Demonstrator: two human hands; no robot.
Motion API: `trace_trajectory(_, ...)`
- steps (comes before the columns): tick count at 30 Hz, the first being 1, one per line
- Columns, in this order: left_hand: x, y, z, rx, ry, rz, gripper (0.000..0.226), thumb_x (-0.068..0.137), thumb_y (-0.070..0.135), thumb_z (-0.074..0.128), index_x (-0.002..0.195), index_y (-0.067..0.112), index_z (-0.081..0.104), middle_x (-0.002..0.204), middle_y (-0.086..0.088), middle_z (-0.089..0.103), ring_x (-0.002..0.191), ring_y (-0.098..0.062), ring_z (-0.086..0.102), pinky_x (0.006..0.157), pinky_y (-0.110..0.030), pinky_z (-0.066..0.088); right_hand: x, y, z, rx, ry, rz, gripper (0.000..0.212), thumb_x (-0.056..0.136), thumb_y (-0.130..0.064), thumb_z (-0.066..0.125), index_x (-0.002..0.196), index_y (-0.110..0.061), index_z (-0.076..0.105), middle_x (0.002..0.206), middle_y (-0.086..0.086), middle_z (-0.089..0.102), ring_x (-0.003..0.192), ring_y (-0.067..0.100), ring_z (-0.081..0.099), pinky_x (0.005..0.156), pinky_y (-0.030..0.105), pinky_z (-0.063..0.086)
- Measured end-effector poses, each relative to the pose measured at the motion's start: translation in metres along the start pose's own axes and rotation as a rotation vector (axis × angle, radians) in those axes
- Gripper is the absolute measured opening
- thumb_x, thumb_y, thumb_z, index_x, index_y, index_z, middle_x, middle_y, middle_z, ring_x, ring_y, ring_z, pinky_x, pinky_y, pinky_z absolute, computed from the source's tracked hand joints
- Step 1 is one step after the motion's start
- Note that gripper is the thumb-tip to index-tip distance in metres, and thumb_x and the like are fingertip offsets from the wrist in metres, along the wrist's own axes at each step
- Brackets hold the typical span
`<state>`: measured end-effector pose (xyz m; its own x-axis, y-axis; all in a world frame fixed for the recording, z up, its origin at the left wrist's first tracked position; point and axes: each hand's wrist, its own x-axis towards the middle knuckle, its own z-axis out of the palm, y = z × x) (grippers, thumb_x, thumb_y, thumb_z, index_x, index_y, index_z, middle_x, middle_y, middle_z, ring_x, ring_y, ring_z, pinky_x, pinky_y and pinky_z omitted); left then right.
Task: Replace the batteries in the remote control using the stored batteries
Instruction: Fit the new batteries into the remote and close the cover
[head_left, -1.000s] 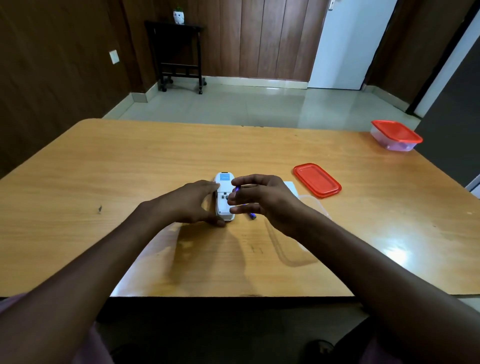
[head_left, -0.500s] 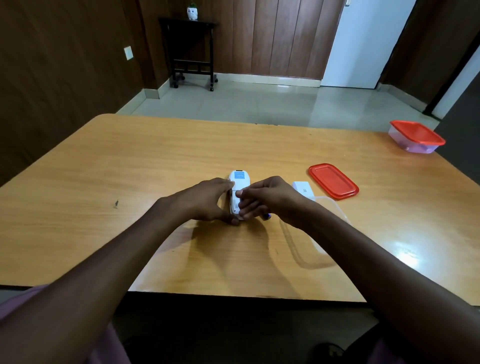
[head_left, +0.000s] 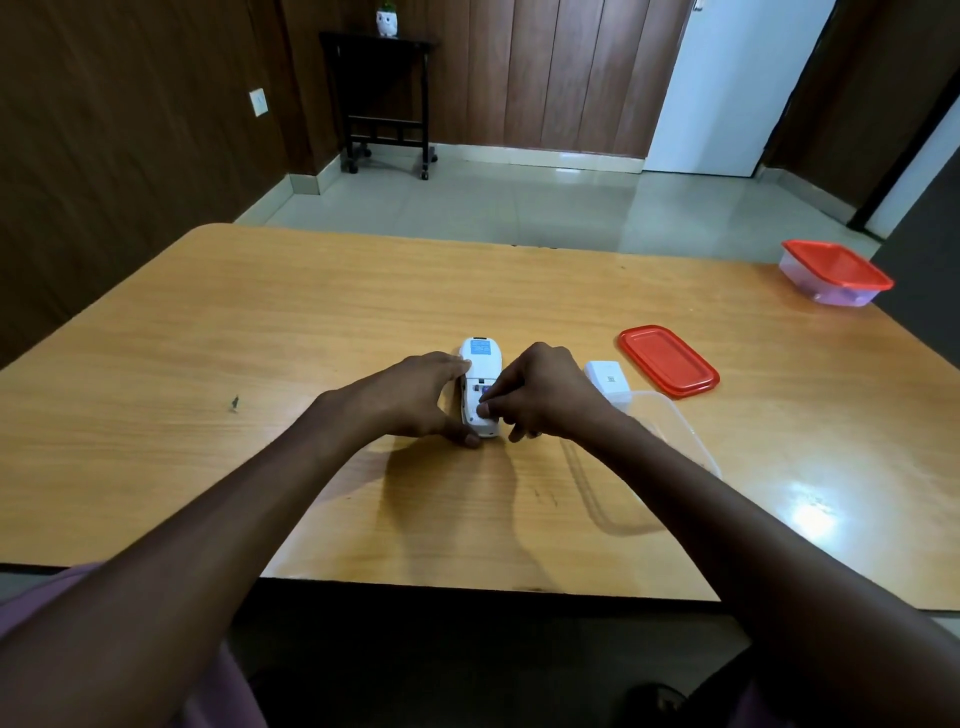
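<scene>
We saw the white remote control (head_left: 480, 387) lying back-up near the middle of the wooden bench (head_left: 260, 338), its blue label at the far end and its battery bay open towards us. The left hand (head_left: 410, 397) braced it from the left: the fingers lay along its left edge and the thumb curled round its near end, so this grip held the remote steady against the bench. The right hand (head_left: 540, 395) came in from the right with its fingers bent over the open bay, the thumb pressing down there. A small purple-blue battery (head_left: 485, 389) showed in the bay, just beyond the thumb tip. We could not tell whether the right grip pinched the battery or only pushed on it.

Just right of that hand lay a small white cover (head_left: 607, 375), and touching its near side sat a clear open container (head_left: 670, 431), partly hidden by the right forearm. Beyond these a red lid (head_left: 667, 360) lay flat on the bench. Well apart, at the far right corner, stood a closed container (head_left: 834, 273) with a red lid.
</scene>
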<state>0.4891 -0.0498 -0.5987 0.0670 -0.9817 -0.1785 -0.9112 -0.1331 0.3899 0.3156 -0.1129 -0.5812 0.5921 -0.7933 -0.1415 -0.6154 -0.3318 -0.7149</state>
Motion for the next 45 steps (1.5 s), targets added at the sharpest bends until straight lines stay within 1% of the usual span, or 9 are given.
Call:
trace_trajectory(6, 0.000, 0.001, 0.000, 0.008, -0.001, -0.007, 0.109, 0.067, 0.054, 0.085, 0.156, 0.022, 0.031, 0.162, 0.005, 0.030, 0.146, -0.015, 0.031, 0.118, -0.030, 0.028, 0.002, -0.004, -0.004, -0.231, -0.042, -0.038, 0.019, 0.083, -0.009, 0.062, 0.088, -0.002, 0.079, 0.054, 0.007, 0.063, 0.037, 0.019, 0.060, 0.048, 0.026, 0.052)
trace_trajectory(11, 0.001, 0.000, 0.001, 0.017, -0.003, -0.021, 0.111, 0.067, 0.057, 0.083, 0.157, 0.023, 0.028, 0.164, 0.007, 0.025, 0.148, -0.014, 0.027, 0.119, -0.033, 0.027, -0.004, 0.002, -0.009, -0.418, 0.007, -0.120, 0.027, 0.079, -0.020, 0.063, 0.097, -0.031, 0.079, 0.064, -0.006, 0.065, 0.075, 0.018, 0.069, 0.062, 0.029, 0.052)
trace_trajectory(15, 0.001, 0.000, 0.001, 0.019, -0.001, -0.017, 0.110, 0.067, 0.056, 0.084, 0.157, 0.022, 0.029, 0.163, 0.005, 0.028, 0.147, -0.015, 0.030, 0.118, -0.033, 0.030, -0.003, 0.015, -0.011, -0.592, 0.105, -0.163, 0.037, 0.078, -0.025, 0.067, 0.115, -0.026, 0.071, 0.095, -0.005, 0.068, 0.098, 0.021, 0.065, 0.066, 0.029, 0.043)
trace_trajectory(22, 0.000, 0.001, 0.000, 0.028, 0.001, -0.008, 0.108, 0.070, 0.053, 0.084, 0.157, 0.020, 0.029, 0.163, 0.003, 0.029, 0.146, -0.016, 0.032, 0.115, -0.029, 0.031, -0.001, 0.016, -0.002, -0.609, 0.067, -0.124, 0.022, 0.082, -0.022, 0.068, 0.101, -0.020, 0.079, 0.094, 0.007, 0.073, 0.089, 0.027, 0.068, 0.068, 0.032, 0.052)
trace_trajectory(26, -0.001, 0.001, 0.000, 0.027, 0.003, -0.014, 0.111, 0.068, 0.057, 0.084, 0.157, 0.021, 0.028, 0.163, 0.004, 0.028, 0.146, -0.016, 0.031, 0.116, -0.030, 0.031, -0.001, 0.008, -0.009, -0.096, 0.098, -0.026, 0.013, 0.081, -0.017, 0.073, 0.093, -0.015, 0.077, 0.073, 0.005, 0.073, 0.073, 0.026, 0.075, 0.062, 0.035, 0.061)
trace_trajectory(29, -0.001, 0.001, 0.000, 0.004, -0.001, -0.013, 0.109, 0.068, 0.054, 0.084, 0.157, 0.022, 0.029, 0.162, 0.005, 0.029, 0.145, -0.016, 0.033, 0.114, -0.029, 0.031, -0.005, 0.000, -0.016, 0.613, 0.023, 0.067, 0.018, 0.089, 0.003, 0.063, 0.105, -0.001, 0.070, 0.081, 0.020, 0.072, 0.072, 0.034, 0.077, 0.062, 0.038, 0.064)
trace_trajectory(32, -0.001, 0.001, -0.001, -0.007, -0.003, -0.014, 0.107, 0.070, 0.054, 0.084, 0.157, 0.022, 0.029, 0.163, 0.005, 0.028, 0.145, -0.016, 0.033, 0.114, -0.029, 0.032, -0.006, -0.001, -0.018, 0.887, -0.035, 0.080, 0.021, 0.092, 0.007, 0.060, 0.111, 0.002, 0.067, 0.085, 0.020, 0.071, 0.082, 0.038, 0.076, 0.075, 0.037, 0.065)
trace_trajectory(38, 0.002, -0.002, 0.001, -0.017, -0.010, -0.021, 0.108, 0.068, 0.056, 0.084, 0.156, 0.025, 0.030, 0.163, 0.008, 0.028, 0.145, -0.015, 0.032, 0.116, -0.032, 0.032, 0.000, 0.000, -0.015, 1.082, -0.033, 0.151, 0.027, 0.092, 0.010, 0.061, 0.118, 0.003, 0.064, 0.094, 0.022, 0.069, 0.085, 0.038, 0.076, 0.075, 0.036, 0.065)
trace_trajectory(45, 0.003, -0.006, 0.003, 0.015, 0.002, -0.019, 0.110, 0.066, 0.059, 0.083, 0.156, 0.024, 0.031, 0.162, 0.007, 0.030, 0.144, -0.014, 0.035, 0.115, -0.033, 0.035, 0.006, 0.011, 0.002, 0.718, 0.210, 0.079, 0.019, 0.084, -0.002, 0.078, 0.102, -0.002, 0.072, 0.088, 0.018, 0.077, 0.080, 0.031, 0.077, 0.065, 0.035, 0.063)
